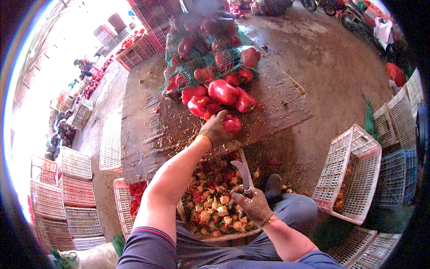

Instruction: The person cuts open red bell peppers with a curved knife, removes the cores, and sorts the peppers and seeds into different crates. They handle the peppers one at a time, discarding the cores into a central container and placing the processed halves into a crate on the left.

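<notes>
We have our left hand (214,128), in a brown fabric glove, stretched forward, its fingers bent against a round, shiny red pepper (232,125); we cannot tell whether they have closed round it. Just beyond those fingertips lies a heap of glossy, blocky red peppers (222,93) at the mouth of a green mesh sack (204,65) that bulges with more of them. Under the left fingers spreads a flat, dark brown board (150,127), strewn with pale seeds. Our right hand (254,206), gloved likewise, has its fingers wrapped round the handle of a curved steel knife (244,174), the blade rising above the fist. Left of the right fingers, a rectangular plastic crate (233,236) holds orange, cream and green scraps (219,210). Well to the right of those fingers we see a white lattice crate (369,179), with a blue plastic crate (395,179) beyond it
</notes>
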`<state>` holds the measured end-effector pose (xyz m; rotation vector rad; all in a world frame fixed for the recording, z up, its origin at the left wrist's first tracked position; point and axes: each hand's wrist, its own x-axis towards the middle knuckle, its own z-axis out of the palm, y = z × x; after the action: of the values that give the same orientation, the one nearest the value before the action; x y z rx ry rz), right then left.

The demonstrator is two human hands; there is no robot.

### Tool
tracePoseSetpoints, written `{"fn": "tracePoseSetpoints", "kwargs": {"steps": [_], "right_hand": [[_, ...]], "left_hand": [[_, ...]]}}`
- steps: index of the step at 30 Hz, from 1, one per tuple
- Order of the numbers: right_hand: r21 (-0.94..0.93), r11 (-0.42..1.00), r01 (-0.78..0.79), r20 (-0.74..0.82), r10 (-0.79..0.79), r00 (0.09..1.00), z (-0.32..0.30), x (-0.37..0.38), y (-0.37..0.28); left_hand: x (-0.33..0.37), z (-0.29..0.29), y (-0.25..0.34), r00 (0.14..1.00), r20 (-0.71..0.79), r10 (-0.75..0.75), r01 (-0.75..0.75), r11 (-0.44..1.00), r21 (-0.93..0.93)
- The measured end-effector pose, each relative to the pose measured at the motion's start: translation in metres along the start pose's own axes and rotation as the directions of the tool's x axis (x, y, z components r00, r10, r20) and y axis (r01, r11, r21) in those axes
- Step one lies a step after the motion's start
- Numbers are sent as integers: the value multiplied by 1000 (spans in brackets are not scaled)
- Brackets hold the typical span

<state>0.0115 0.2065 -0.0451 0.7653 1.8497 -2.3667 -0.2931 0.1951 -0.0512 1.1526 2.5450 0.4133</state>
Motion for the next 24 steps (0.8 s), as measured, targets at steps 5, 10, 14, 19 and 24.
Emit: {"fn": "tracePoseSetpoints", "kwargs": {"steps": [5,10,14,19,24], "right_hand": [[-77,988,137,-146,-147,978,-4,-10,1],[-122,984,127,-67,-136,988,7,-15,7],[-207,960,188,-27,-197,980,27,-5,12],[-392,885,251,-104,-314,944,41,0,16],[-560,762,325,-178,-494,851,53,12,16]], "left_hand": [[-97,2,5,992,-60,-107,-16,379,-925],[-204,-11,26,987,-127,-95,-115,126,-985],[-236,-3,28,916,-399,-47,-221,771,-597],[-241,10,46,824,-565,46,-230,938,-258],[-232,29,48,760,-648,-45,-193,937,-292]]}}
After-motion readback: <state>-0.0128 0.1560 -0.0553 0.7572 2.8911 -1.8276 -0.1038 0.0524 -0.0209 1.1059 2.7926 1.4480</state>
